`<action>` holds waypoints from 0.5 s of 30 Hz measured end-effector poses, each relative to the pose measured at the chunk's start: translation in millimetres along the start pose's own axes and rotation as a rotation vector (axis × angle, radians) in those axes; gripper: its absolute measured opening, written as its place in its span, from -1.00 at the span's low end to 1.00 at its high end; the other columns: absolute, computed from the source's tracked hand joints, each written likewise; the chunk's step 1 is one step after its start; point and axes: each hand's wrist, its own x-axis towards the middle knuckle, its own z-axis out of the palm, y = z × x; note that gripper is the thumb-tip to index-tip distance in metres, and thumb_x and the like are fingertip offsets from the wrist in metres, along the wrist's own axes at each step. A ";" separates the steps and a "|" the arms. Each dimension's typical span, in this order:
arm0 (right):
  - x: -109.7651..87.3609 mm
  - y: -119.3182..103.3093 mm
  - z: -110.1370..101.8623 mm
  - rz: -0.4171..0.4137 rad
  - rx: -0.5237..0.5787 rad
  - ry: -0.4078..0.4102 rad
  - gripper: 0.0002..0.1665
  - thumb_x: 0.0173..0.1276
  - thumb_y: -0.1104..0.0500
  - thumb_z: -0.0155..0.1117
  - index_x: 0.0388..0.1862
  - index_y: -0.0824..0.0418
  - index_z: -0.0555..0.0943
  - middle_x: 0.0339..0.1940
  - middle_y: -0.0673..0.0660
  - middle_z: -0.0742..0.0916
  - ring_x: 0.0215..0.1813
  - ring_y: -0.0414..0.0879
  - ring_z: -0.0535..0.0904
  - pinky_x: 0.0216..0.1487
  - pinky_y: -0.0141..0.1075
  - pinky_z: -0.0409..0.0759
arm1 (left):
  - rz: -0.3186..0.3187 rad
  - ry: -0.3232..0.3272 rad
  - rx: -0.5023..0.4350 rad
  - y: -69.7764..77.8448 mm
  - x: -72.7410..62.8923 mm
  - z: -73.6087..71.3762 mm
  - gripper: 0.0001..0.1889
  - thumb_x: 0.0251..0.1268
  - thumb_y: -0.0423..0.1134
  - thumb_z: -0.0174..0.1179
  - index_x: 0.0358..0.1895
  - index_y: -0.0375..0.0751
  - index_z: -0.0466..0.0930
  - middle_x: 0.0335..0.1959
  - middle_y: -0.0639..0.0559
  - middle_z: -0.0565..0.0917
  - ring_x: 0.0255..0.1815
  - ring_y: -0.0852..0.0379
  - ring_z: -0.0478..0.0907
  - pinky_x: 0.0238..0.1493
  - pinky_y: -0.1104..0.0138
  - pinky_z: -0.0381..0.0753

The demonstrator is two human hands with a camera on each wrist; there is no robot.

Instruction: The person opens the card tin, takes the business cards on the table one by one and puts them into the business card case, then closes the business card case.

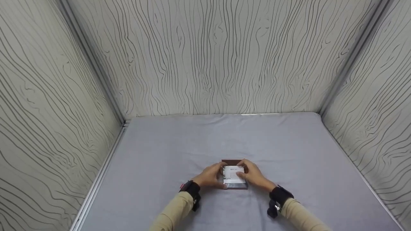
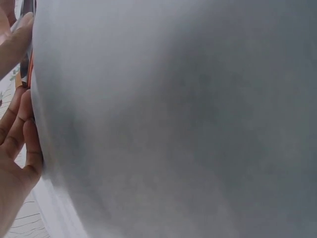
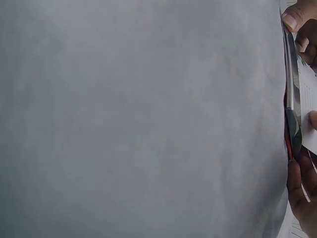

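A shallow reddish-brown box (image 1: 231, 161) lies on the cloth between the two hands. Across its top is a white printed card (image 1: 233, 176) with leafy decoration along its left side; a shiny dark strip (image 1: 236, 185) shows below the card. My left hand (image 1: 210, 175) grips the box's left side, thumb at the near corner and fingers farther back. From the right, my right hand (image 1: 255, 176) holds the card, its thumb on the printed face and its other fingers along the right edge. In the right wrist view, the card (image 3: 308, 94) tilts up slightly from the box.
A grey-blue cloth (image 1: 160, 144) with light creases covers the table. Pale panels with dark wood-grain lines (image 1: 205, 57) enclose the back and both sides. Each wrist wears a black camera strap (image 1: 281, 195).
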 end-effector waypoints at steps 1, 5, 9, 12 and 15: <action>-0.9 0.0 -0.5 -0.006 0.003 -0.007 -0.69 0.22 0.29 0.44 -0.11 0.32 0.56 -0.15 0.15 0.65 -0.12 0.07 0.53 -0.09 -0.18 0.46 | 0.002 -0.001 -0.003 0.3 0.1 -0.2 -0.10 -0.15 -0.10 0.62 0.35 -0.13 0.35 -0.05 0.09 0.55 -0.10 0.23 0.48 -0.05 0.39 0.48; -4.0 0.1 -2.4 -0.044 0.010 -0.040 -0.68 0.21 0.28 0.45 -0.13 0.36 0.55 -0.19 0.18 0.62 -0.18 0.05 0.50 -0.15 -0.25 0.43 | 0.000 -0.006 0.011 0.5 -0.7 -0.5 -0.17 -0.14 -0.07 0.61 0.28 -0.14 0.42 -0.10 0.11 0.53 -0.14 0.26 0.46 -0.11 0.42 0.47; -6.4 -0.3 -4.3 -0.108 0.005 -0.077 -0.68 0.19 0.29 0.45 -0.15 0.39 0.55 -0.23 0.24 0.59 -0.24 0.07 0.48 -0.20 -0.27 0.42 | -0.001 -0.005 0.042 1.3 -2.8 -0.6 -0.25 -0.12 -0.03 0.60 0.22 -0.12 0.51 -0.09 0.11 0.54 -0.13 0.27 0.48 -0.10 0.43 0.48; -6.7 -1.1 -5.4 -0.137 0.000 -0.104 -0.69 0.16 0.30 0.47 -0.19 0.39 0.55 -0.25 0.25 0.57 -0.25 0.10 0.48 -0.21 -0.28 0.43 | -0.004 -0.002 0.039 2.7 -3.8 -1.5 -0.31 -0.14 -0.05 0.61 0.15 -0.12 0.56 -0.13 0.10 0.54 -0.17 0.26 0.49 -0.13 0.43 0.49; -6.7 -1.4 -6.0 -0.154 -0.017 -0.131 -0.70 0.15 0.30 0.48 -0.23 0.37 0.55 -0.24 0.24 0.55 -0.22 0.10 0.48 -0.17 -0.28 0.43 | -0.007 -0.004 0.038 3.3 -3.7 -1.5 -0.38 -0.14 -0.08 0.61 0.08 -0.12 0.62 -0.17 0.10 0.53 -0.21 0.26 0.48 -0.17 0.44 0.49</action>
